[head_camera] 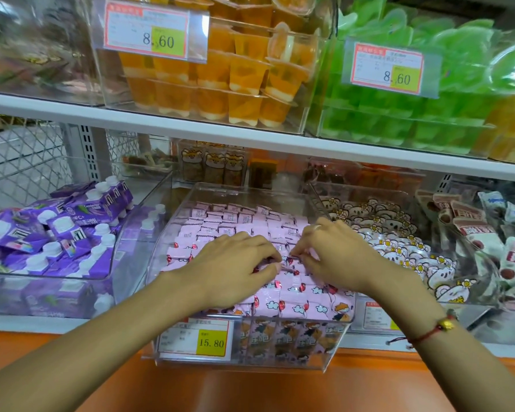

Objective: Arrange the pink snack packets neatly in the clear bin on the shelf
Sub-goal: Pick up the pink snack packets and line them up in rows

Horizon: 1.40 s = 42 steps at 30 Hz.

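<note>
Both forearms are reached fwd over the clear bin (333, 346) on the lower shelf, palms down. L hand (235, 269) and R hand (336, 257) are set close together, fingers curled, fingertips pinching pink snack packets (298, 301) packed inside the bin.

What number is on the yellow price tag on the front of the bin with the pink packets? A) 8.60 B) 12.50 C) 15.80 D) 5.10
C: the yellow tag on the front of the clear bin holding the pink packets reads 15.80; the 8.60 tags are on the shelf above.
</note>
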Tool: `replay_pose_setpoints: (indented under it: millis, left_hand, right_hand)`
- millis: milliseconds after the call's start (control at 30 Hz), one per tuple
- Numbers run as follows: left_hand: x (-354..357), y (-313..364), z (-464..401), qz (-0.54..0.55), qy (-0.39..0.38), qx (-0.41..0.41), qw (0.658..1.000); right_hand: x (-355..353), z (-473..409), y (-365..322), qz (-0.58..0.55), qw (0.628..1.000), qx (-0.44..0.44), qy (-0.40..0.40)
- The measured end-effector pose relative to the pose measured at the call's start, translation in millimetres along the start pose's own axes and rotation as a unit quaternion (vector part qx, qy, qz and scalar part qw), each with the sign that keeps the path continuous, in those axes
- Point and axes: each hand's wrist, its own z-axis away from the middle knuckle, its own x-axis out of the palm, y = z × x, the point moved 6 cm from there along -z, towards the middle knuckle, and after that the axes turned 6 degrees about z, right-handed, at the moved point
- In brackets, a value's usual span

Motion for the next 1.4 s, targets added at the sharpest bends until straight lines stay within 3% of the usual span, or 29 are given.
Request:
replay_pose_setpoints:
  millis: [167, 333, 533, 833, 1000, 1100, 1233, 1333, 1400]
  left_hand:
    - [-4.2, 7.5, -1.7, 0.062, 0.052, 0.017, 0.997]
    - [14.7, 18.8, -3.9, 0.046, -0.068, 0.044, 0.996]
    - [12.8, 17.7, -5.3, 0.049, -0.060, 0.036, 0.996]
    - [17.6, 25.9, -12.8, 0.095, -0.050, 0.032, 0.994]
    - [20.9, 27.0, -10.0, 0.048, -0.053, 0.047, 0.996]
    - [22.7, 27.8, -11.3, 0.033, -0.063, 0.041, 0.997]
    - [24.5, 27.0, -12.0, 0.026, -0.079, 0.033, 0.996]
    - [22.0, 28.2, -10.4, 0.058, -0.086, 0.027, 0.994]
    - [15.6, 28.5, -8.4, 0.126, -0.050, 0.014, 0.991]
  right_hand:
    - [-33.0, 9.4, 36.3, -0.035, 0.987, 0.104, 0.117]
    - [-13.1, 2.1, 29.3, 0.017, 0.995, 0.090, 0.032]
    - [-2.2, 1.2, 23.4, 0.069, 0.995, 0.069, -0.017]
    - [-4.2, 8.5, 25.1, -0.004, 0.997, 0.074, 0.003]
    - [-5.2, 12.7, 29.4, -0.104, 0.989, 0.089, 0.060]
    - [-14.4, 13.0, 33.2, -0.128, 0.977, 0.099, 0.137]
    - [-39.9, 23.6, 43.5, -0.214, 0.910, 0.158, 0.317]
    - [-48.7, 30.5, 42.4, -0.196, 0.885, 0.182, 0.382]
    - [-53.8, 36.1, 44.9, -0.218, 0.857, 0.201, 0.422]
